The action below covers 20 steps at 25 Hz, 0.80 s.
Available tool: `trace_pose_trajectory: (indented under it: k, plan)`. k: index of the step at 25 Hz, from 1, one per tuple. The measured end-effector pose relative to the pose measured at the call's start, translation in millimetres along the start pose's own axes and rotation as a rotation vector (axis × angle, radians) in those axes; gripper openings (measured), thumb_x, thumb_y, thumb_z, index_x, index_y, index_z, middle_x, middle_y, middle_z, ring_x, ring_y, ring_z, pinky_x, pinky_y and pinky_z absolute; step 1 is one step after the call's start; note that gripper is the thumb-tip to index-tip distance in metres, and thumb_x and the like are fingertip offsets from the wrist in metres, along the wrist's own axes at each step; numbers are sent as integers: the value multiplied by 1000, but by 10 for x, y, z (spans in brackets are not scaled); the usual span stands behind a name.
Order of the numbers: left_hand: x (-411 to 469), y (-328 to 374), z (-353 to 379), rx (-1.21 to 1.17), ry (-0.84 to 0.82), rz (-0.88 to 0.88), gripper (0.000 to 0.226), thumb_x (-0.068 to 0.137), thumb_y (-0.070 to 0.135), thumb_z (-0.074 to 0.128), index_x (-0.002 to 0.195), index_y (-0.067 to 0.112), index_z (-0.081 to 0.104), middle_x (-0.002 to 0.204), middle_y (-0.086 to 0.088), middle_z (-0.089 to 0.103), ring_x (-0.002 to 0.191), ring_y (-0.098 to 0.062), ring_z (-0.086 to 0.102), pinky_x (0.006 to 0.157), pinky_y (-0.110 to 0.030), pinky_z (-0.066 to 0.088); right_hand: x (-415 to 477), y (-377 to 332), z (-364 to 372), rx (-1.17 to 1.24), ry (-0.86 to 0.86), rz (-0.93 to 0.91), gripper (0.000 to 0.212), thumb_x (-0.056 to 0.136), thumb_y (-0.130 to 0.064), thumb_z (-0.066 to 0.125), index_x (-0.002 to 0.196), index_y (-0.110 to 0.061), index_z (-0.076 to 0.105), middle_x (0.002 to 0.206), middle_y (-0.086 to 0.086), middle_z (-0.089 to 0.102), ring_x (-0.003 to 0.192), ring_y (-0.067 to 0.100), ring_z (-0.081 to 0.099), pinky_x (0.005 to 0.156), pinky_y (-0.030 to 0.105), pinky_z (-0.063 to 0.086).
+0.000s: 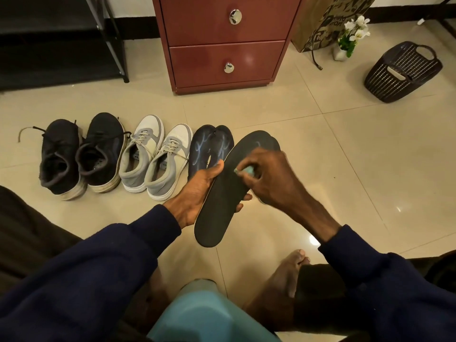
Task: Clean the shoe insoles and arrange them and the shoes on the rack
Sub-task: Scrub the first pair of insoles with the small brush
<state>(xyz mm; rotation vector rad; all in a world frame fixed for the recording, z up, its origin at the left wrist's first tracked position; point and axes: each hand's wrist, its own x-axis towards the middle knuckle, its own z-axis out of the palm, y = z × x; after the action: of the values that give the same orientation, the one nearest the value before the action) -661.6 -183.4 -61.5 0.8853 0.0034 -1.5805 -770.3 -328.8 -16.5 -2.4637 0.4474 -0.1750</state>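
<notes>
My left hand (197, 191) grips a long black insole (222, 208) by its left edge and holds it above the floor, toe end pointing away. My right hand (269, 176) pinches a small pale teal cloth (246, 170) and presses it on the insole's upper half. Two dark insoles with blue marks (209, 146) lie on the tiles just behind. A pair of black sneakers (79, 154) and a pair of grey and white sneakers (153, 156) stand in a row at the left. The black shoe rack (116, 40) is at the far left corner.
A red-brown drawer cabinet (222, 45) stands behind the shoes. A dark plastic basket (402, 72), a paper bag (325, 21) and a small vase of white flowers (350, 38) sit at the back right. A teal stool (204, 314) is between my legs, bare foot (286, 275) beside it.
</notes>
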Motion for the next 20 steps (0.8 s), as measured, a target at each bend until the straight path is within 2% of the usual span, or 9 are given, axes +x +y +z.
trace_pose_trajectory:
  k: [2,5,8,9,12,13,17,18,20]
  plan:
    - [14,-16,-12,1,2,10,62,106,54,42,144,7,55,122,-22,65,95,-34,66,77,-43,56,-14,-42,0,-14,-128,-78,12,83,-8,77,94,-14,77,92,-2,65,74,4,58,64,8,48]
    - [19,-14,2,7,-22,2,64,105,54,42,146,7,54,135,-24,61,106,-37,64,81,-44,55,137,242,-172,-192,120,27,14,80,-6,75,91,-14,77,94,6,68,84,21,63,74,32,54]
    - [3,-5,0,7,-28,-2,64,106,54,41,145,6,56,137,-24,61,108,-36,63,83,-44,55,101,296,-208,-161,198,161,14,80,-7,76,91,-15,78,90,5,70,78,19,65,70,29,54]
    - [5,-6,-15,-1,-19,0,63,106,54,42,144,6,56,132,-23,63,104,-36,65,81,-44,55,59,197,-149,-105,132,119,14,80,-8,77,91,-15,78,89,2,70,75,15,64,69,28,55]
    - [13,-17,-51,5,31,37,60,106,53,43,145,8,55,120,-21,67,91,-32,68,80,-45,55,-72,-115,35,-20,-205,-64,11,84,-12,78,94,-15,78,90,-5,66,76,7,60,66,13,51]
    - [24,-15,-54,11,37,47,60,107,53,43,146,9,54,121,-20,67,91,-32,68,80,-45,56,-51,-113,34,-48,-222,-90,10,84,-12,77,94,-15,78,91,-4,65,77,8,60,66,12,47]
    - [25,25,-37,27,-7,51,65,106,55,39,147,8,53,139,-23,60,106,-35,66,82,-43,57,112,201,-187,-269,94,73,9,82,-9,75,88,-15,78,95,6,69,83,24,64,74,30,52]
    - [23,29,-39,25,-8,50,65,106,55,39,147,8,53,140,-23,59,107,-35,65,82,-43,57,100,224,-205,-247,114,104,9,81,-10,76,87,-16,78,93,5,69,80,23,64,73,32,54]
    - [17,24,-48,12,6,47,64,106,55,38,147,9,54,134,-22,62,102,-35,66,80,-43,57,41,127,-143,-139,-5,50,9,81,-12,78,87,-19,79,89,-1,69,75,15,64,68,25,53]
